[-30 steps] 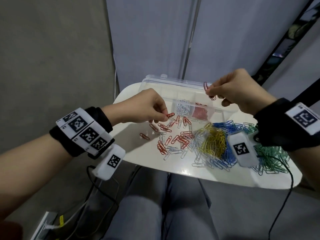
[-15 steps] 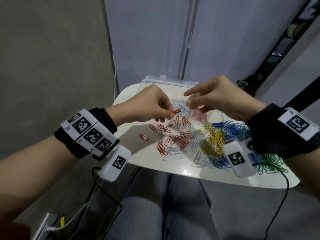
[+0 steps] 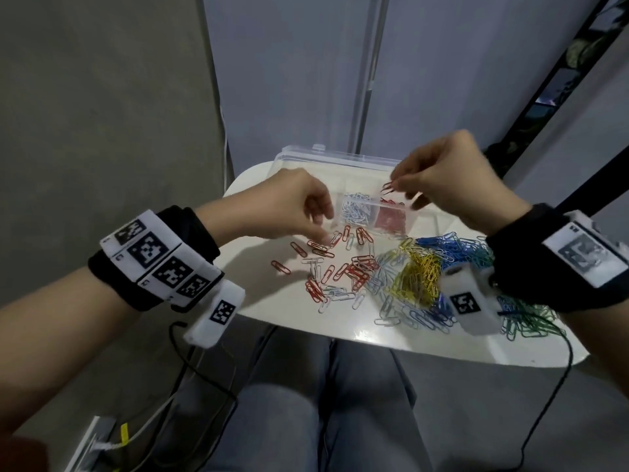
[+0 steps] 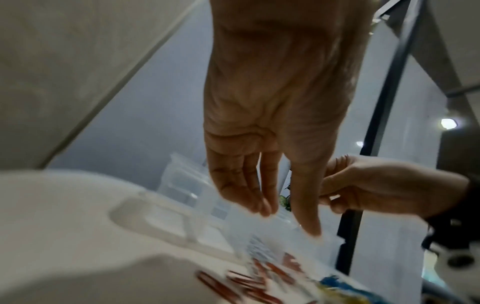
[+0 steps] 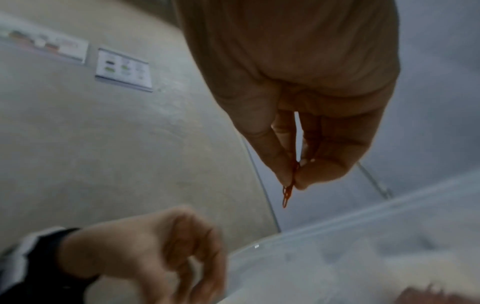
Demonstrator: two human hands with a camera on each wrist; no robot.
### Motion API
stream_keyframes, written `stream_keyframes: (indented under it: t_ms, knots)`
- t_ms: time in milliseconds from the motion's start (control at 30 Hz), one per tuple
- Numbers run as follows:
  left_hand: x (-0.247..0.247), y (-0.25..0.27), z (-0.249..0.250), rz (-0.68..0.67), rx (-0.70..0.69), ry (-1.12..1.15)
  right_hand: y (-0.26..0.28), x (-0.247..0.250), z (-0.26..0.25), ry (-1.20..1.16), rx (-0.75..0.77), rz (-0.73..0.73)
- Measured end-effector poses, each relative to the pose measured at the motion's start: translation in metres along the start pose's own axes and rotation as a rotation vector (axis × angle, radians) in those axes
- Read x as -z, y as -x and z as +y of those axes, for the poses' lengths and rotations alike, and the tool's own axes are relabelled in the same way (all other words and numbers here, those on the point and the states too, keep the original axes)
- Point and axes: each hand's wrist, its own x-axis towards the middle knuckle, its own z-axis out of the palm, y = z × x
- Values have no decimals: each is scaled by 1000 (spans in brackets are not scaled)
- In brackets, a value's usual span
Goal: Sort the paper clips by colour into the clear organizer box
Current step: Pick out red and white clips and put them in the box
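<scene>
The clear organizer box (image 3: pixel 335 157) stands at the far side of the small white table (image 3: pixel 265 301). One compartment holds white clips (image 3: pixel 355 212), and the one to its right holds red clips (image 3: pixel 391 220). My right hand (image 3: pixel 394 185) hovers over the box and pinches a red paper clip (image 5: pixel 287 195) between thumb and fingertips. My left hand (image 3: pixel 321 229) hangs just above the loose red clips (image 3: pixel 354 270) in front of the box. The left wrist view shows its fingers (image 4: pixel 249 195) straight and holding nothing.
Piles lie to the right of the red clips: yellow (image 3: pixel 418 274), blue (image 3: pixel 452 247) and green (image 3: pixel 531 318). White clips (image 3: pixel 340 294) are mixed in near the front edge. My knees are under the table, and cables hang at the lower left.
Half a second ago my left hand held up a red clip and my right hand reached for it. Now the right hand holds a red clip over the box; the left has dropped to the table.
</scene>
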Motion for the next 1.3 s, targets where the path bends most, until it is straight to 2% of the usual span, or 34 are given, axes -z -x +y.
stream_keyframes:
  t_ms: [100,200,367,567,700,900,1167,1300]
  knots:
    - [2,5,-16,-159,12,-390,-18,12,10,178,3,103]
    - [-5,7,-31,-250,39,-513,-25,13,17,242,-47,95]
    - [-7,3,-40,-224,18,-492,-15,4,14,274,20,83]
    - [-13,-6,-42,-135,-30,-443,18,-21,10,308,112,-224]
    - [-16,-7,-42,-125,-33,-427,30,-40,21,486,158,-414]
    - [-17,-5,-38,-161,-12,-465,28,-51,32,578,187,-465]
    - [-12,-1,-39,-127,-41,-453,25,-56,37,604,216,-421]
    - [-6,6,-40,-98,-19,-384,20,-50,38,543,169,-397]
